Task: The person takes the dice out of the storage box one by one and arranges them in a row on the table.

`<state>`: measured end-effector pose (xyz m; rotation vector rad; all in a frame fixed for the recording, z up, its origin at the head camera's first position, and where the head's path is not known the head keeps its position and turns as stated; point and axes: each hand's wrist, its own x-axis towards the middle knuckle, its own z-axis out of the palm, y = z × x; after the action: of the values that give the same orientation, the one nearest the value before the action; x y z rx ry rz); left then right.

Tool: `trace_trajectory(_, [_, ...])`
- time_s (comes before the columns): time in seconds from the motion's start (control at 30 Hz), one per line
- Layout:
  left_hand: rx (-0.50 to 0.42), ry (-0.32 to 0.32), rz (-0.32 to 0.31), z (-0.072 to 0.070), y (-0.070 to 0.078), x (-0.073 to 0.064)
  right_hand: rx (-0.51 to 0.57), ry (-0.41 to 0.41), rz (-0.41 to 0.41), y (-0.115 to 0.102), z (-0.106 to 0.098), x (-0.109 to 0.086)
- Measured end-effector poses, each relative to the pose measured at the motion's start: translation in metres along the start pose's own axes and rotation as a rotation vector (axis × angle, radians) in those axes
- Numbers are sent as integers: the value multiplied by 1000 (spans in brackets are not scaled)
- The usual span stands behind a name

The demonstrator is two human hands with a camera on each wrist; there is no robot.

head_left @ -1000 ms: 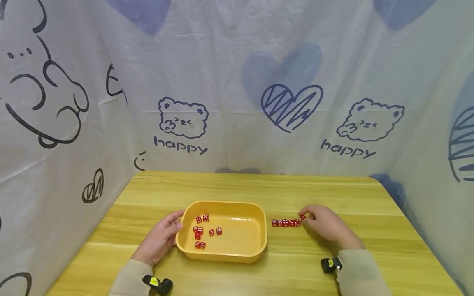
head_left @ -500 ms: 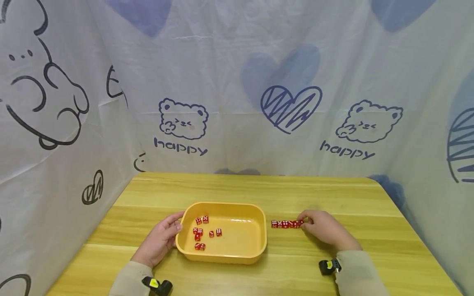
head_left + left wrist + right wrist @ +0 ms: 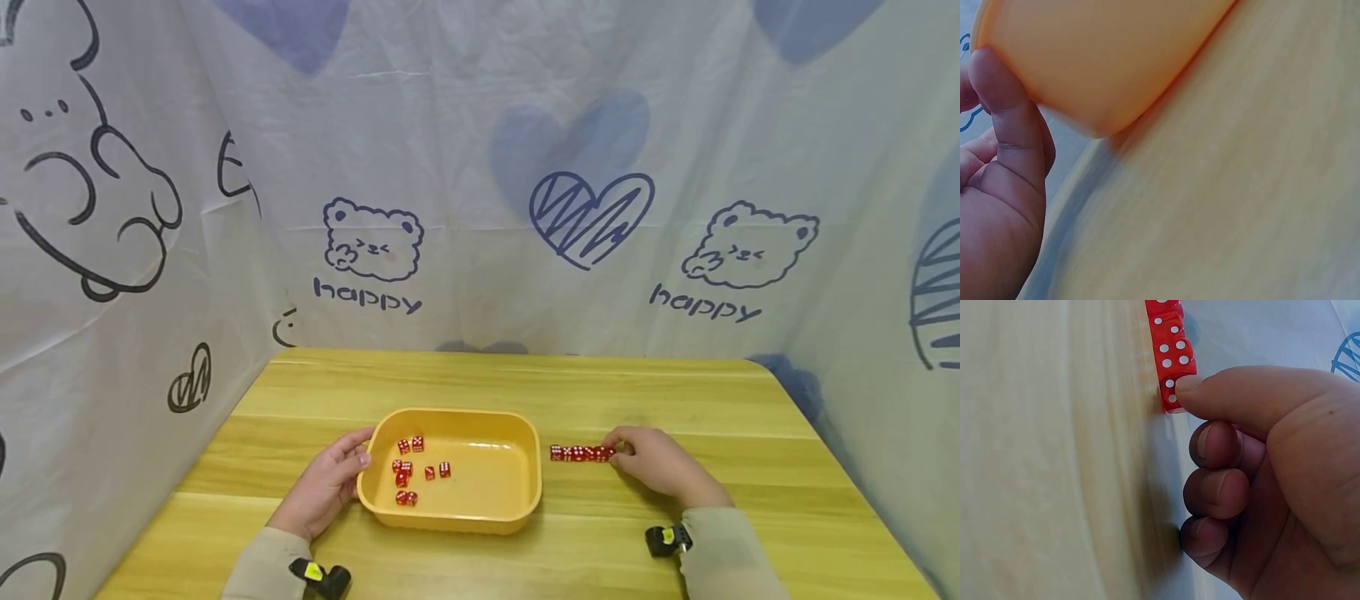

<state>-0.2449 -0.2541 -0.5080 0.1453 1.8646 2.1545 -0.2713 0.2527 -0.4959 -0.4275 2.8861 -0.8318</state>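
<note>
A row of red dice with white pips (image 3: 577, 453) lies on the table to the right of a yellow plastic tub (image 3: 450, 524). At the row's right end my right hand (image 3: 654, 462) pinches the last die (image 3: 1170, 398), its thumb on the near face and the other fingers curled. That die stands in line against its neighbour. My left hand (image 3: 330, 482) holds the tub by its left side, thumb at the rim, the other fingers around the outer wall (image 3: 1097, 62). Several loose red dice (image 3: 402, 479) lie in the tub's left half.
The wooden table (image 3: 585, 550) carries the tub and the row. White cloth with printed bears and hearts (image 3: 480, 292) hangs behind it and at both sides. Each wrist wears a small black camera (image 3: 663, 540).
My right hand has lowered a die from just above the row's right end down into line with the others. The left hand and the tub stay in place.
</note>
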Motion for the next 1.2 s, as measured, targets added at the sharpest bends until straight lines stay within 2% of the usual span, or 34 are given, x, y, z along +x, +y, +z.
trace_trajectory(0.43, [4, -7, 5, 0, 1, 1, 69, -1, 16, -2, -6, -1])
trace_trajectory(0.67, [14, 3, 0, -1, 0, 0, 101, -4, -17, -7, -7, -2])
trace_trajectory(0.93, [13, 31, -7, 1, 1, 0, 106, 2, -18, -16, -8, -3])
trace_trajectory(1.2, [8, 29, -14, 2, 1, 0, 117, 1, -14, -30, -9, -5])
